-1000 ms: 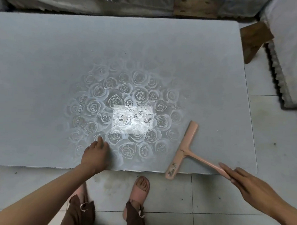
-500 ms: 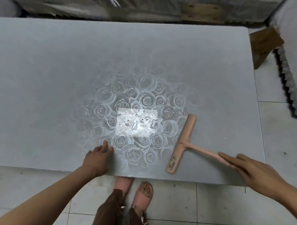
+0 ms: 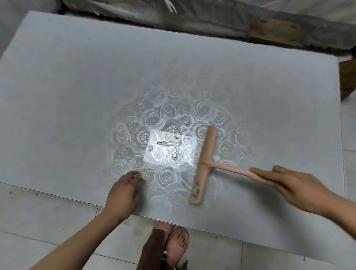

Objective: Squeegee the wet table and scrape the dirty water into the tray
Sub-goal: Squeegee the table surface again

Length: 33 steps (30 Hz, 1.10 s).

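There is one table [image 3: 73,111], one squeegee [image 3: 204,164] and one sandal [image 3: 174,253] with a foot in it. Two hands are in view: one left hand [image 3: 123,191] and one right hand [image 3: 298,189].

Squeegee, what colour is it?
The squeegee is pale pink all over. You can see it best in the head view.

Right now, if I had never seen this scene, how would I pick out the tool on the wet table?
Start at the grey table and find the bright wet patch in its rose pattern, near the front edge. Just right of that patch lies a pink T-shaped squeegee, its handle held by the right hand. It is the only tool on the table.
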Tool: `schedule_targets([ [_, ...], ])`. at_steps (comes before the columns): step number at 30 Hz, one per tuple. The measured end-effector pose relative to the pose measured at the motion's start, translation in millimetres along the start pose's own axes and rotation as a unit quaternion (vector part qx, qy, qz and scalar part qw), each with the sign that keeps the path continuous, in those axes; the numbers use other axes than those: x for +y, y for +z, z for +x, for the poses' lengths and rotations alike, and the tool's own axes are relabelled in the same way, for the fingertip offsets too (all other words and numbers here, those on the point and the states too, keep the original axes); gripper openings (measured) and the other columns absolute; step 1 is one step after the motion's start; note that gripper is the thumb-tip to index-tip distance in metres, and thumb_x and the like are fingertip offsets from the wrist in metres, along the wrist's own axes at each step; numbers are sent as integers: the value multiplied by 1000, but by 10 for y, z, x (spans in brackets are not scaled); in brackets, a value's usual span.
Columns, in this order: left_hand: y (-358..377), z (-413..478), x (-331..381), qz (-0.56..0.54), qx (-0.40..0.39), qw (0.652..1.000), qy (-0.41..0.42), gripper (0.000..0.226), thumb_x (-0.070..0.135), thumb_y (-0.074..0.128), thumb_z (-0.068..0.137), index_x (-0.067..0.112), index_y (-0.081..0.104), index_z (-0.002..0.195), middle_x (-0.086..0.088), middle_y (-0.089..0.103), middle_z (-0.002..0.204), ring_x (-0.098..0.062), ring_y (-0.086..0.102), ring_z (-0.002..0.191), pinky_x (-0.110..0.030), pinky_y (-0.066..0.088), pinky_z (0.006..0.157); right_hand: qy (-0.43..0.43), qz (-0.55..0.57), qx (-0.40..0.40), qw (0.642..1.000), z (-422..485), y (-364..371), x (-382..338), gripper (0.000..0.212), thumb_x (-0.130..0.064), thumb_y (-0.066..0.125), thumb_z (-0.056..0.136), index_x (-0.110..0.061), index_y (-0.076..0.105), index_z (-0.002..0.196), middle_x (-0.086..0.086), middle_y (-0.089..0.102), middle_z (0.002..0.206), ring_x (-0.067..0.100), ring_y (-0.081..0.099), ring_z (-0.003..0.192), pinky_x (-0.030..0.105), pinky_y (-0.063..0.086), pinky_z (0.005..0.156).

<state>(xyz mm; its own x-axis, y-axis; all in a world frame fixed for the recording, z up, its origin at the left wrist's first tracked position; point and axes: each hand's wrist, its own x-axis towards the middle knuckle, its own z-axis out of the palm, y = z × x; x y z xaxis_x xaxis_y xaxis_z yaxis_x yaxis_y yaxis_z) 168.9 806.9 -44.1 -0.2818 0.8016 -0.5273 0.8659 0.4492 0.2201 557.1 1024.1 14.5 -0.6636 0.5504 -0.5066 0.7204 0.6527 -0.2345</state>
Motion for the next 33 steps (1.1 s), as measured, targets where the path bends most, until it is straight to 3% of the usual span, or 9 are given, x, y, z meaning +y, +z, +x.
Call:
schedule_targets([
  [4,-114,12,-299,5,27,993,-113,50,9,50,86,5,45,136,-17,34,147,-37,43,125,-43,41,94,-9,-21,-57,998,257,-147,-61,50,-38,26,100,-67,6,136,-19,40,94,2,47,85,18,36,65],
  [8,-154,-4,-562,15,9,984,-178,58,11,47,88,3,30,143,-21,21,152,-38,36,131,-43,37,99,-91,8,-56,994,844,-20,-680,50,-33,27,102,-63,9,138,-12,44,99,12,53,95,28,43,77],
  [12,-149,11,-746,47,-23,981,-189,63,19,43,88,4,21,145,-21,20,150,-34,35,131,-37,34,104,-136,-46,-28,989,1042,-278,-677,51,-39,25,100,-72,-2,127,-19,38,90,4,48,84,20,33,64],
  [17,-146,36,-932,51,-32,978,-199,74,37,49,86,6,17,145,-19,15,150,-34,23,136,-39,28,108,-77,-79,-53,992,1126,-718,-326,46,-43,23,99,-70,6,132,-21,42,92,2,51,84,18,42,67],
  [22,-141,39,-1093,23,-55,978,-201,80,37,48,87,8,8,150,-13,1,159,-29,9,145,-43,19,115,-132,-89,-83,984,1457,-622,-827,47,-39,23,101,-62,8,139,-16,40,94,7,50,87,21,39,69],
  [26,-195,35,-1098,9,-49,979,-196,78,35,48,85,7,13,149,-13,7,159,-27,15,144,-41,25,113,-163,-135,-73,975,1631,-922,-921,45,-44,21,100,-66,6,136,-17,38,92,8,52,89,21,35,67],
  [29,-262,34,-1107,-3,-52,980,-191,76,31,47,84,5,16,149,-14,11,158,-26,23,141,-37,30,109,-135,-129,-79,979,1845,-1363,-743,43,-47,23,97,-68,13,134,-20,41,92,5,53,91,19,37,68],
  [33,-290,36,-1171,-3,-49,983,-178,70,23,48,83,-1,26,145,-21,24,154,-32,38,133,-38,38,100,-121,-200,-124,964,2278,-1563,-912,48,-36,30,100,-63,18,138,-16,45,93,10,55,88,24,44,73],
])
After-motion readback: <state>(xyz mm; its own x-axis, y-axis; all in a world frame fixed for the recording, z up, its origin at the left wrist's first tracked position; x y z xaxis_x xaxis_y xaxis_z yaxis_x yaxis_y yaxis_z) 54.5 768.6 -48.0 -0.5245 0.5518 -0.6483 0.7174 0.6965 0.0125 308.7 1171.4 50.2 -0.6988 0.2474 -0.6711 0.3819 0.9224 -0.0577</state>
